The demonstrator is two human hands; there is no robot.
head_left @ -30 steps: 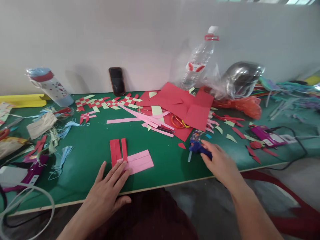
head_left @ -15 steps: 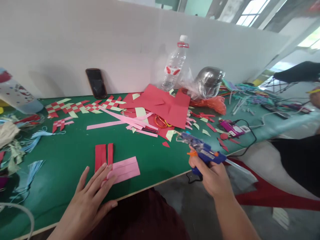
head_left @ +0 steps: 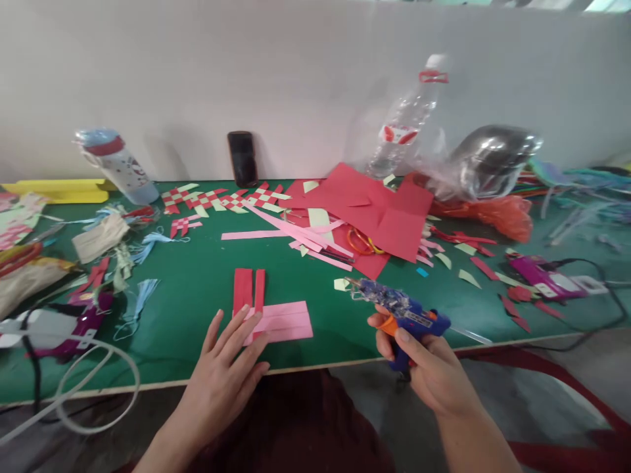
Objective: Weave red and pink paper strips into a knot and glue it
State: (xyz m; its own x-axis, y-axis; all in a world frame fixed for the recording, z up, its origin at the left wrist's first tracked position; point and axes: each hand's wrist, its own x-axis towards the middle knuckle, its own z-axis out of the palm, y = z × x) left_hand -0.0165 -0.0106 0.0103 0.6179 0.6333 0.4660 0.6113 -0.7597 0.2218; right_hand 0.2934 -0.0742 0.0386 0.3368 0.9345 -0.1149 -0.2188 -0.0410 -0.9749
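Observation:
My left hand [head_left: 229,364] lies with fingers spread near the table's front edge, its fingertips on the left end of some pink strips [head_left: 286,320]. Two red strips [head_left: 243,289], one wide and one narrow, meet the pink ones at a right angle under those fingers; the crossing is partly hidden. In my right hand [head_left: 424,361] is a blue hot glue gun [head_left: 409,315] with an orange trigger. Its nozzle points left, over a small pale paper scrap [head_left: 341,284]. A clear glue stick [head_left: 470,335] sticks out of the gun's back.
Woven red-and-pale pieces [head_left: 221,199] lie along the wall beside a leaning phone [head_left: 242,159]. Red sheets [head_left: 365,210], scissors [head_left: 365,242], a plastic bottle [head_left: 407,131] and a steel bowl [head_left: 493,157] stand behind. Purple devices with cables [head_left: 547,276] lie at both sides.
The view has swung left, so the table things appear further right. My left hand stays on the strips. The glue gun is still in my right hand, its nozzle now closer to them.

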